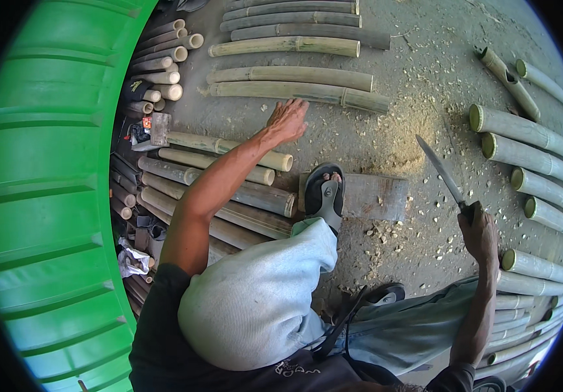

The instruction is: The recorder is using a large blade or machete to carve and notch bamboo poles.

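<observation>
My left hand (288,120) reaches forward with its fingers loosely stretched and holds nothing. Just beyond the fingertips lies a cut bamboo pole (281,91) on the ground; whether they touch cannot be made out. A second bamboo pole (307,76) lies alongside it, farther off. Out to the right, my right hand (479,236) is wrapped round the dark handle of a long-bladed knife (441,171). Its blade points forward and to the left, over the chip-strewn ground.
A flat wooden board (376,197) lies by my sandalled foot (324,189). Sawdust (402,147) is heaped ahead of it. More bamboo poles (249,196) are stacked at left, and bamboo lengths (523,132) lie at right. A green ribbed metal sheet (46,183) borders the left side.
</observation>
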`<state>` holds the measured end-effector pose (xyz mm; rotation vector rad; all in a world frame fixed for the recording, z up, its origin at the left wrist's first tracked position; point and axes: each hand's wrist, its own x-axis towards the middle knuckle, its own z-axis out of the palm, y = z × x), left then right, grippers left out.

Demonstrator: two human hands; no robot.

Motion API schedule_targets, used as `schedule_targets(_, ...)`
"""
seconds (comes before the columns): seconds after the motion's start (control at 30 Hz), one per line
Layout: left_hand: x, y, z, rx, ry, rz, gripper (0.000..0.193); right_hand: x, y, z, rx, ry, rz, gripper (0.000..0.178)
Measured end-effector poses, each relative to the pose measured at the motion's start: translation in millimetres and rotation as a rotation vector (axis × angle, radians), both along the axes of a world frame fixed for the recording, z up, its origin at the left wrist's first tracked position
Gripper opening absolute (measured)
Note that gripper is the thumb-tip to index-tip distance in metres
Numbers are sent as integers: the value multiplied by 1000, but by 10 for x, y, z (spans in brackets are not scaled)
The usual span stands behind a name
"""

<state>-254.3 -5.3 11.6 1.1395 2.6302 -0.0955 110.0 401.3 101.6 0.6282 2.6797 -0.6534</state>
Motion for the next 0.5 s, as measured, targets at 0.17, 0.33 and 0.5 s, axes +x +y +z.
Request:
schedule_targets(0.17, -247, 222, -82, 66, 109, -1, 60, -67, 106, -94, -48, -5, -32, 28)
schedule_targets(0.33, -380, 299, -370, 160, 330, -26, 61, -10, 138, -326, -85, 83, -59, 32)
schedule_targets(0.5, -176, 528, -489, 100, 209, 76, 61, 378, 223, -366, -114, 62, -164, 25)
